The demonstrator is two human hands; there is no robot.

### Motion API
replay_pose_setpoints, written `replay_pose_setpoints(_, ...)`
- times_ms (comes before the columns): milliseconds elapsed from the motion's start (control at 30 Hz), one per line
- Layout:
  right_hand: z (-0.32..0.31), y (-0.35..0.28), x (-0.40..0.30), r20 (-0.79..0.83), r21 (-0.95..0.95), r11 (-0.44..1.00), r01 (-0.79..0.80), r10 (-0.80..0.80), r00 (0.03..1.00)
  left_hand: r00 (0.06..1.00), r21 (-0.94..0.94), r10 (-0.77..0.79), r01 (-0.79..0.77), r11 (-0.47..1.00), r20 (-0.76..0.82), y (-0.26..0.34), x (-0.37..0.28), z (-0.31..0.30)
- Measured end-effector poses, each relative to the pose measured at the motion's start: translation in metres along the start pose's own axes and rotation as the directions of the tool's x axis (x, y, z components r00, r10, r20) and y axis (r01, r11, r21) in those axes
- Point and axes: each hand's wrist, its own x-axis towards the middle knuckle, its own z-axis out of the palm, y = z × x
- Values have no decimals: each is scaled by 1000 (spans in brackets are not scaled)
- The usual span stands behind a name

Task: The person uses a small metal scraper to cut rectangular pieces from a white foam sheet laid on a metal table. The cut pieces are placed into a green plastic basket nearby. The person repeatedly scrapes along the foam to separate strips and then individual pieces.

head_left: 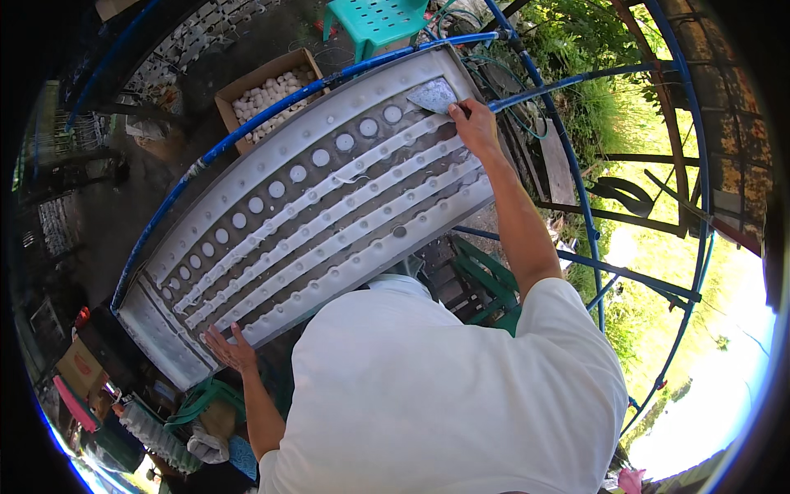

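A long pale grey moulding tray [364, 102] lies slanted in front of me. White ridged strips [345, 200] run along it, beside a row of round white discs [344, 142]. At the tray's upper right end, my right hand [478, 126] pinches the edge of a flat, roughly triangular grey piece [432, 96], which looks like a scraper blade. Its fingertips are also close to the end of the topmost strip. With fingers spread, my left hand [231, 351] rests at the lower left ends of the strips and holds nothing. Thin white shreds [350, 179] lie on the topmost strip.
A blue pipe frame [259, 133] curves along the tray's far side. Beyond it are a cardboard box [231, 102] of small white pieces and a green plastic chair [376, 21]. Blue pipes and greenery [574, 105] stand right; a green stool [207, 401] is lower left.
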Motion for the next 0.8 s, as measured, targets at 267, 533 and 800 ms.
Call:
replay_pose_setpoints(267,14,-30,18,-115,49,995,-82,87,990,1000,-25,13,-13,1000,4,-4,4,-2)
replay_pose_setpoints(533,20,10,17,-100,145,973,-179,195,976,999,-3,6,-6,1000,-52,-7,-2,-1)
replay_pose_setpoints(800,4,-24,46,132,33,993,112,-116,984,993,-36,64,-68,997,-100,3,1,-3)
